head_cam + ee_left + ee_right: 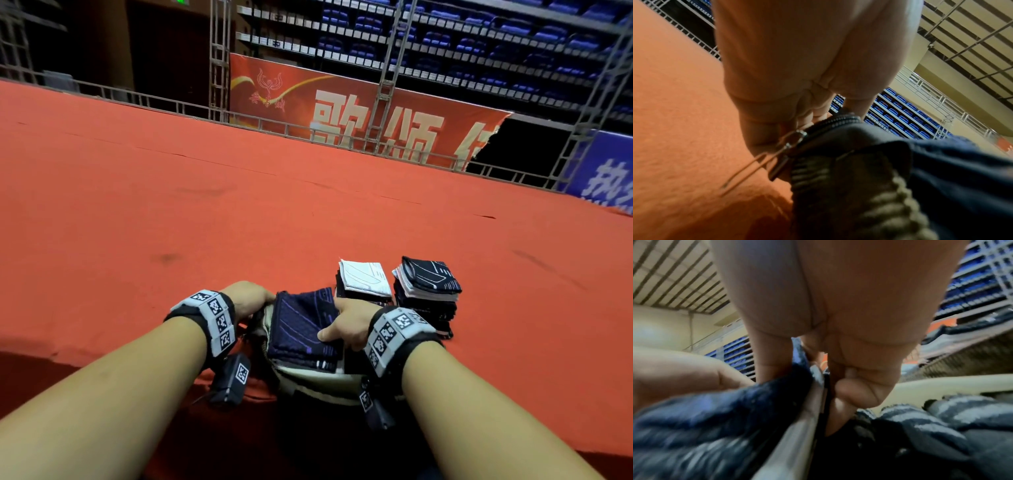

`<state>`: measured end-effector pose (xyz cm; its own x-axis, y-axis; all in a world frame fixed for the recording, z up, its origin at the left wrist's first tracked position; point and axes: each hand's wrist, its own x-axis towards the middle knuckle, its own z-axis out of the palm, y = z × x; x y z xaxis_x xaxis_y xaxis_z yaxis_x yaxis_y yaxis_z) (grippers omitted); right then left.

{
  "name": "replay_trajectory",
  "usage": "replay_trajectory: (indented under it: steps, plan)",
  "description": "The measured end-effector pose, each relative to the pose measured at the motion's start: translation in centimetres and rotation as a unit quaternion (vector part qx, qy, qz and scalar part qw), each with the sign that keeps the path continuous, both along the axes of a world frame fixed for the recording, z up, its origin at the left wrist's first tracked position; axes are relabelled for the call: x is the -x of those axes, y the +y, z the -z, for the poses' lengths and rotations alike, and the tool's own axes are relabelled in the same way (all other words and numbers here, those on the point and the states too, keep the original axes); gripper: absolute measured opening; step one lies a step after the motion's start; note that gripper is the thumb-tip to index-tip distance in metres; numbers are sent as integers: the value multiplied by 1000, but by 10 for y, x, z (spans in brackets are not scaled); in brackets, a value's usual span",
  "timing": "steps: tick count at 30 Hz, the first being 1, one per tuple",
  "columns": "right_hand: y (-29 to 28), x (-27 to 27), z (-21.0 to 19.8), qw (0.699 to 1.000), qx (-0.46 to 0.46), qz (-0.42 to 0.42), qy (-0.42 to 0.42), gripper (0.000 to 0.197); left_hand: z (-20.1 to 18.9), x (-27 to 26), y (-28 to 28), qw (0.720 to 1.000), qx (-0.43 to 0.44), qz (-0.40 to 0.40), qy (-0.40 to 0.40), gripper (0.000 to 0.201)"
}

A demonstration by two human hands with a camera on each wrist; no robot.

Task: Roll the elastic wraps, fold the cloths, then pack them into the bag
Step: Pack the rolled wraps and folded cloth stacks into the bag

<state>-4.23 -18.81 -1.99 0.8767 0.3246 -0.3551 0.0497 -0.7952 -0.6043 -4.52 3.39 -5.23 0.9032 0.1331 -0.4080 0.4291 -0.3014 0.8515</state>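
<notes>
the right hand (346, 323) pinched folded cloths (305, 329) over the bag (308, 380), whose rim the left hand (248, 298) gripped; lowering them flat would probably prevent unfolding.

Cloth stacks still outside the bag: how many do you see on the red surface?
2. A white-topped stack sits just beyond the right hand; a taller dark-topped stack stands to its right. More may be hidden behind the bag.
</notes>
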Motion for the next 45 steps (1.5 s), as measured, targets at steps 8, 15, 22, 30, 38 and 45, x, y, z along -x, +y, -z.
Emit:
replay_trajectory:
  steps: [8,15,22,30,38,45]
  plan:
    - [15,0,10,977,152,24,-147,129,-7,-9,2,987,-144,19,-70,37]
    - [30,24,10,885,240,-177,-356,44,-3,-9,10,993,-89,61,-50,14]
    - [29,31,15,829,286,-192,-440,33,-9,-5,5,963,-230,86,-113,35]
    - [31,24,28,864,268,-224,-363,49,-15,-3,1,935,-306,112,-140,35]
    - [35,6,33,873,311,-229,-298,53,-19,-9,14,964,-208,78,-148,36]
    - [37,3,47,869,305,-236,-309,56,-29,-7,17,954,-244,63,-162,41]
